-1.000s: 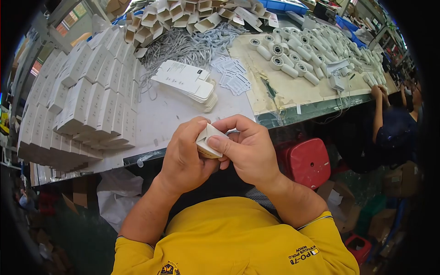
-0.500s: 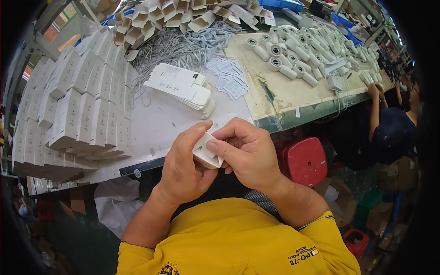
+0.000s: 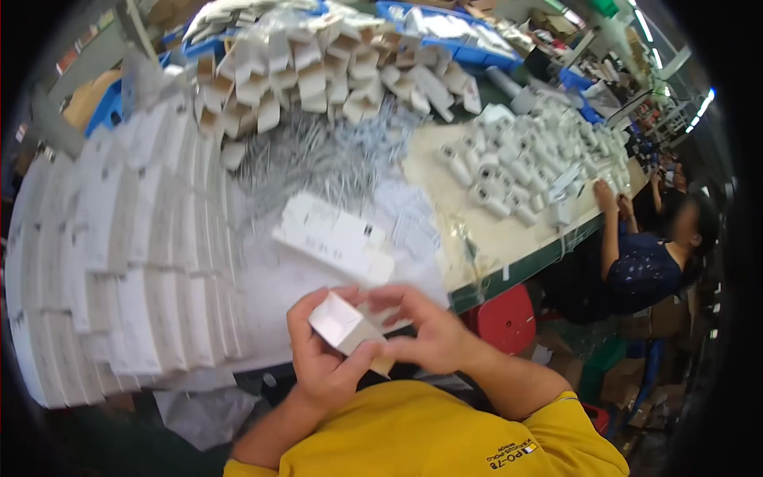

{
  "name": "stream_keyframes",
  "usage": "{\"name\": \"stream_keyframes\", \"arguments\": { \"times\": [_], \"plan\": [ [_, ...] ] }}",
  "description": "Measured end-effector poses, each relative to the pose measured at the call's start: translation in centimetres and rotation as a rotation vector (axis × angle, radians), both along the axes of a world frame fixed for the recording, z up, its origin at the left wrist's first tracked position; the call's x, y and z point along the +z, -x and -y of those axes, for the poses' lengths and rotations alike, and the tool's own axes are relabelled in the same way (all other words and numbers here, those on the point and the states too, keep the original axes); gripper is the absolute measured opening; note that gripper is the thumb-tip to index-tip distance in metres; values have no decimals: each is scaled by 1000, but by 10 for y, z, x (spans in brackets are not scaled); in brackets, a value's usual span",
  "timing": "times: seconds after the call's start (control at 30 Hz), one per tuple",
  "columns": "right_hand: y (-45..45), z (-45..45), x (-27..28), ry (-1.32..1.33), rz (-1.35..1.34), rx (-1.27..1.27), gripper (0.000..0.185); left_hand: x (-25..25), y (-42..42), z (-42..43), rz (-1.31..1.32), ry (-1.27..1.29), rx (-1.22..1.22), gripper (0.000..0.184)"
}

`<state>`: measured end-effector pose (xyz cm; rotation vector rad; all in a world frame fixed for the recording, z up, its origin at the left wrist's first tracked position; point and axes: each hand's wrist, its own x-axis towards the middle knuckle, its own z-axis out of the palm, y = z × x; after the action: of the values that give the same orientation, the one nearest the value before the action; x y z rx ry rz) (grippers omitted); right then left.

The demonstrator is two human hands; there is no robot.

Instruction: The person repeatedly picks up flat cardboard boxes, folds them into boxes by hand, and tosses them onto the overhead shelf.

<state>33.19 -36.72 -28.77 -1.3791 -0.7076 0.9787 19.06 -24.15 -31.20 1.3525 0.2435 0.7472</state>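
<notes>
A small white box (image 3: 340, 324) is gripped in my left hand (image 3: 318, 366), its thumb on the near side and its fingers around the far side. One end of the box faces up and towards the left. Close by on the right, my right hand (image 3: 421, 330) has its fingers apart, blurred by motion, with nothing visible between them. Just beyond the hands, flat white cartons (image 3: 330, 238) lie in a stack. White printed papers (image 3: 404, 215) are spread to the right of that stack.
Stacked white boxes (image 3: 143, 262) fill the left side. Behind are grey cables (image 3: 302, 163) and open cartons (image 3: 318, 71). White cylindrical parts (image 3: 509, 167) cover the right side. A co-worker (image 3: 648, 258) sits at the right, near a red stool (image 3: 507, 322).
The view has tilted up, showing more of the table's far side. The box has turned in my left hand, and my right hand has come off it with its fingers spreading.
</notes>
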Motion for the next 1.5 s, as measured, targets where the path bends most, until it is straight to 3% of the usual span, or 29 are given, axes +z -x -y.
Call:
{"name": "stream_keyframes", "arguments": {
  "times": [0.03, 0.07, 0.2, 0.3, 0.4, 0.53, 0.67, 0.73, 0.83, 0.87, 0.9, 0.93, 1.0, 1.03, 1.1, 1.23, 1.37, 1.5],
  "plan": [
    [3, -3, 9, 35, -10, 56, 45, 8, -3, -4, 28, 199, 19, 70],
    [7, -4, 15, 35, -4, 42, 45, 16, -8, -11, 33, 200, 5, 70],
    [14, -13, 32, 169, -414, 0, 51, 44, -26, -33, -183, 419, 14, 60],
    [-14, -18, 35, 249, -341, -104, 52, 56, -34, -45, -292, 403, 68, 56],
    [-61, -30, 45, 276, -415, -398, 49, 53, -31, -52, -398, 380, 131, 52],
    [-152, -43, 33, 247, -411, -695, 51, 37, -3, -63, -867, 252, -28, 42],
    [-266, -62, 45, 270, -250, -798, 41, 35, 1, -61, -974, 274, -71, 36],
    [-328, -70, 48, 149, -37, -776, 43, 45, 3, -52, -1050, 225, -113, 36],
    [-359, -108, 81, 276, 144, -773, 56, 39, -4, -45, -1098, 239, -74, 37],
    [-337, -111, 81, 379, 253, -688, 60, 35, -3, -43, -1083, 271, -62, 37],
    [-319, -111, 64, 573, 355, -403, 74, 39, -2, -39, -1101, 284, -46, 37],
    [-274, -112, 34, 601, 537, -274, 83, 45, -4, -36, -1100, 305, -41, 37],
    [-170, -106, 15, 538, 569, 66, 97, 55, -13, -32, -1067, 342, -25, 37],
    [-129, -109, -3, 657, 756, 179, 103, 58, -11, -33, -1051, 358, -22, 38],
    [-72, -116, -30, 532, 1111, 140, 109, 61, -1, -44, -1019, 344, -41, 37],
    [-39, -134, -46, 658, 1185, 135, 108, 65, 23, -77, -898, 286, -169, 35],
    [-34, -125, -35, 602, 1043, 61, 98, 76, 49, -108, -855, 212, -202, 35],
    [-19, -133, -13, 734, 1180, 52, 94, 69, 54, -119, -818, 198, -265, 35]
  ]
}}
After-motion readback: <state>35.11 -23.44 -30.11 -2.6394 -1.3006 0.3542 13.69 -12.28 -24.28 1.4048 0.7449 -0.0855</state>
